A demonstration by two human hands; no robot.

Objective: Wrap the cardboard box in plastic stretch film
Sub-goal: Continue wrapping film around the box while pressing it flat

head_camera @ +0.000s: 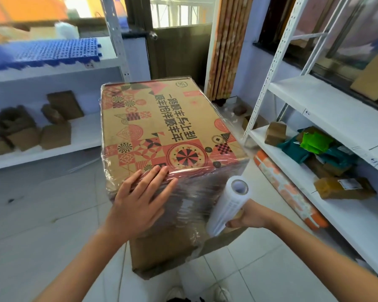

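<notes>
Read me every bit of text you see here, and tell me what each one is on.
"SF" in a circle: far corner of the cardboard box top.
Large Chinese line across the box top, upside down from here: "顺丰" seems to be in it; the rest I cannot read surely.
Print on the film roll: blurred.
White label on the brown parcel, right shelf: too small.

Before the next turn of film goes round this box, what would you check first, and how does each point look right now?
1. Left hand flat on the cardboard box, steadying it: ok.
2. Right hand grips the stretch film roll: ok.
3. Film runs from the roll to the box's corner: ok.
4. Upper near side covered in film: ok.
5. Lower near side covered: not ok, bare cardboard shows.
6. Far sides covered: cannot tell.
</notes>
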